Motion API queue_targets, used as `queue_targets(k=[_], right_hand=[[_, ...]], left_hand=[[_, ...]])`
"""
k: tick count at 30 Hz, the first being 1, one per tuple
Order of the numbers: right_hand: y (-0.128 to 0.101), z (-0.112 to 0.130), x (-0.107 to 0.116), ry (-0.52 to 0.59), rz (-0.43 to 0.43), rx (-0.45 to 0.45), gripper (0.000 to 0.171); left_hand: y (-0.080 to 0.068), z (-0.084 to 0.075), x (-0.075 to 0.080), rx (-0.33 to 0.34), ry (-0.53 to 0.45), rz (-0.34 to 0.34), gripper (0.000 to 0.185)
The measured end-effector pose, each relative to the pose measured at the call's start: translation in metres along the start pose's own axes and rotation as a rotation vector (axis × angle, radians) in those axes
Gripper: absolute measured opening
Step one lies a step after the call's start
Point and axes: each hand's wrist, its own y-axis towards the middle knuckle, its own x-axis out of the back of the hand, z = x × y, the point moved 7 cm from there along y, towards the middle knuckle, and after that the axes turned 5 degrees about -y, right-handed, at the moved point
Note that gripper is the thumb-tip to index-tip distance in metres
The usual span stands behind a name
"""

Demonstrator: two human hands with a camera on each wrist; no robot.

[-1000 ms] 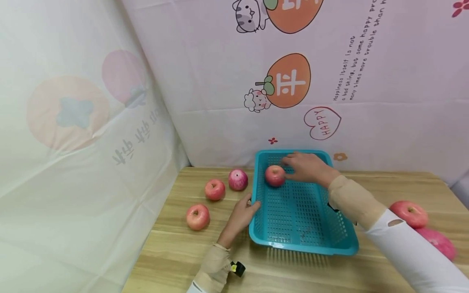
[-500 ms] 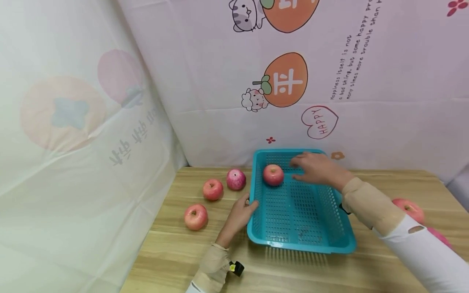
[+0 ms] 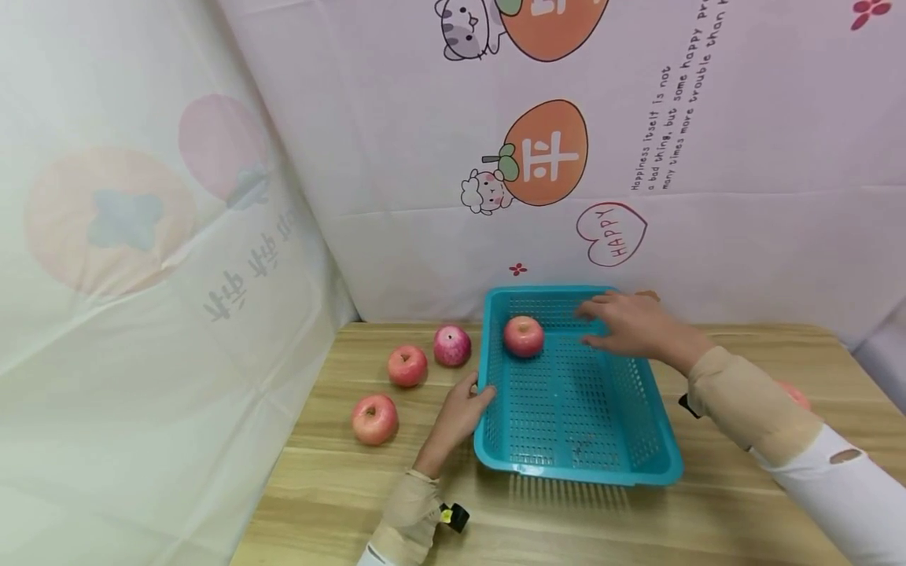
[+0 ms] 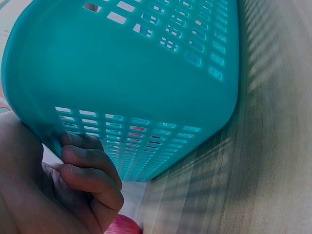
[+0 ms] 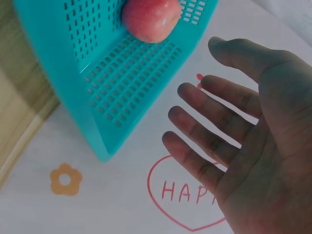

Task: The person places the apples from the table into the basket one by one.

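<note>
My right hand [image 3: 633, 326] hovers over the far right part of the teal basket [image 3: 573, 460] with its fingers [image 5: 204, 126] spread loose and nearly straight, holding nothing and touching nothing; in the right wrist view my palm is open with gaps between the fingers, and the printed wall cloth [image 3: 637, 118] shows behind them. The apple [image 3: 524, 336] in the basket sits on the slotted floor near the far left corner, a short way to the left of my fingertips and clear of them. My left hand [image 3: 463, 409] is at the basket's left wall, near its middle; from the left wrist view my fingers [image 4: 92, 170] are curled against the outside of that wall just under the rim, gripping it, while the thumb is out of sight. The basket rests flat on the wooden table [image 3: 340, 487]. Three more apples [image 3: 406, 365] lie on the table to the left of the basket, two of them close together near the wall cloth and one nearer to me, all apart from my left hand. Another reddish apple [image 3: 796, 393] peeks out behind my right forearm, mostly hidden by the sleeve [image 3: 842, 487].
</note>
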Motion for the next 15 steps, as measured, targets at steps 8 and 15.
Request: queue_targets(k=[8, 15], right_hand=[[-0.016, -0.012, 0.002, -0.009, -0.039, 0.008, 0.043], [-0.034, -0.024, 0.001, -0.001, -0.061, -0.008, 0.043]], left_hand=[[0.002, -0.002, -0.001, -0.010, 0.012, 0.003, 0.044], [-0.001, -0.001, -0.001, 0.011, -0.005, -0.003, 0.044]])
